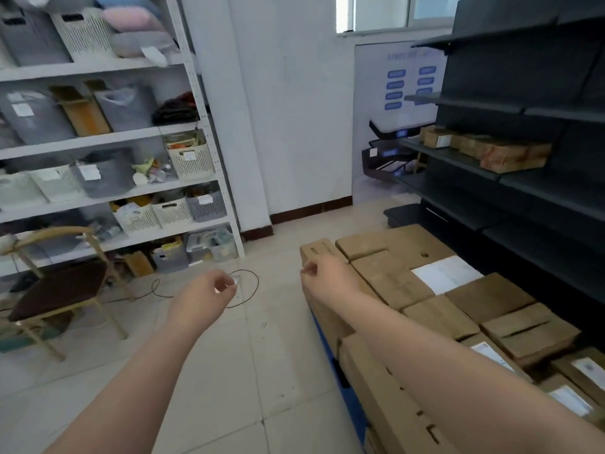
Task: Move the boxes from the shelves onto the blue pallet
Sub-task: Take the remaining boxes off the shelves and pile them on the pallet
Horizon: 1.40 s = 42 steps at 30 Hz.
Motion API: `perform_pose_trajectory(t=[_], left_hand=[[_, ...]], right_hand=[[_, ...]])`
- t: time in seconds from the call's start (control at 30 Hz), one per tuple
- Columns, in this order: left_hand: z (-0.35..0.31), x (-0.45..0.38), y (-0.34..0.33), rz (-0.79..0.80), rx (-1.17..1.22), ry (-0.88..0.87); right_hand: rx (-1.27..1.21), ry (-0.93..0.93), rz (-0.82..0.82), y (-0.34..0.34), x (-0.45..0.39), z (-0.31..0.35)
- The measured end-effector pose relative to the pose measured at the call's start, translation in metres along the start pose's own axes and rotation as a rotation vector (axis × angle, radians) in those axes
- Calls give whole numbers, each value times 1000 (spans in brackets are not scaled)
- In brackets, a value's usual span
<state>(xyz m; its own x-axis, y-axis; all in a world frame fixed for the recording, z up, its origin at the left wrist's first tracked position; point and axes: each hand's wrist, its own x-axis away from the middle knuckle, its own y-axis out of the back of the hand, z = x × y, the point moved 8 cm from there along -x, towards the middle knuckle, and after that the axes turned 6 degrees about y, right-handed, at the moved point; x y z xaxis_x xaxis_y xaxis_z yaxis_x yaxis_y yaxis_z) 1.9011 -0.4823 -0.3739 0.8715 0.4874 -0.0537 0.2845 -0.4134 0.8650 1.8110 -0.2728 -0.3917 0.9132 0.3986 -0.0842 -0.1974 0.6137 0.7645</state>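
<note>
Several brown cardboard boxes (425, 283) are stacked low at the right on the blue pallet (350, 398), of which only a strip of edge shows. More brown boxes (491, 149) lie on a middle shelf of the dark shelving unit (540, 198) at the right. My left hand (209, 290) hangs over the floor with its fingers loosely curled and holds nothing. My right hand (327, 273) is stretched out in front of the stack's near left corner, fingers loosely curled, empty.
A white shelving rack (203, 126) full of baskets and bins fills the left. A wooden chair (59, 290) stands in front of it. A black cable (248, 286) loops on the tiled floor. A small wire rack (389, 158) stands by the far wall.
</note>
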Motion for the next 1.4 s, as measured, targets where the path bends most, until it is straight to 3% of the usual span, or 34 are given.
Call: perform_pose_trajectory(t=[0.17,0.33,0.57,0.8,1.03,1.4], left_hand=[[7,-118,-1,76,-8,-147],[5,-233,-8,151,-48,-260],[-16,-389,-44,240,-42,-361],[-67,-572,-55,187,-141,-415],[-121,-746,-58,119,-161,-486],[-194,-1026,-116,179,-166,-670]], right_hand=[[91,-76,-122,-13,-80,20],[360,-97,-133,-32,-161,42],[407,-223,-153,-44,-306,18],[362,-214,-229,-19,-494,-3],[523,-186,-237,-1,-677,-13],[599,-294,-285,18,-950,-52]])
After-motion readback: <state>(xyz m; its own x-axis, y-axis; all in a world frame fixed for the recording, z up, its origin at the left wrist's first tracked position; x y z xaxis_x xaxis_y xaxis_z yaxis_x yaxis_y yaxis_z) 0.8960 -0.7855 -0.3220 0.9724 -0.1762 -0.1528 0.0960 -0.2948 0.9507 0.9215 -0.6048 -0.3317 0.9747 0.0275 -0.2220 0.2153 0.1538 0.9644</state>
